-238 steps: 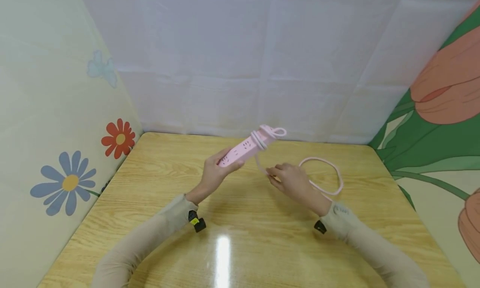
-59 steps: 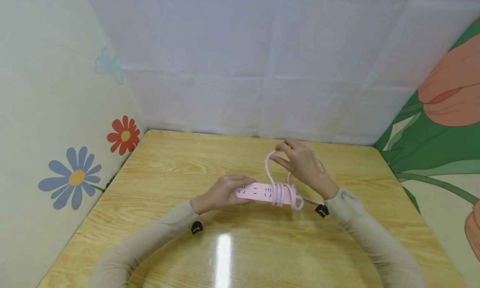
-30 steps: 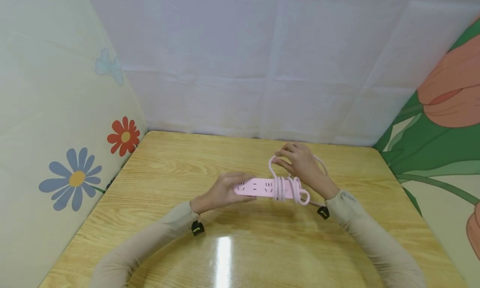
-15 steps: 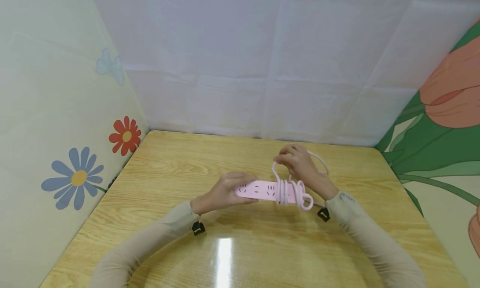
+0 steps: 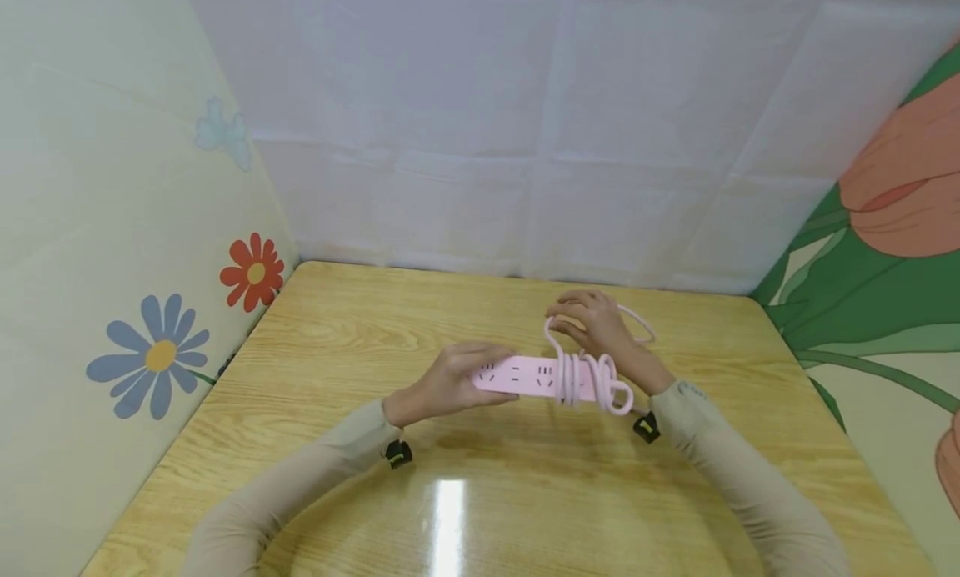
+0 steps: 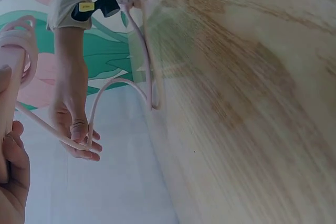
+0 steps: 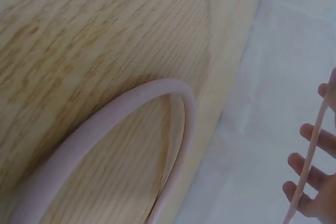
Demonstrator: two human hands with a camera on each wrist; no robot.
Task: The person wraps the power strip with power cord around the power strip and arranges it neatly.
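Winding the cord [image 5: 572, 380] round the power strip [image 5: 528, 377] appears to be the step: the left hand [image 5: 450, 383] has its fingers clamped on one end above the bench [image 5: 337, 327], and the right hand [image 5: 598, 325] pinches the cord beyond. The next turn likely calls for slack and a steady left grip.

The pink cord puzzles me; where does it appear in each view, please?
Head: pink cord right of centre, wound round the power strip, reaching the right hand.
Left wrist: cord in left half, from strip to hand and beyond.
Right wrist: cord loop lower left, strand across fingers at right.
Shared landmark: the right hand.
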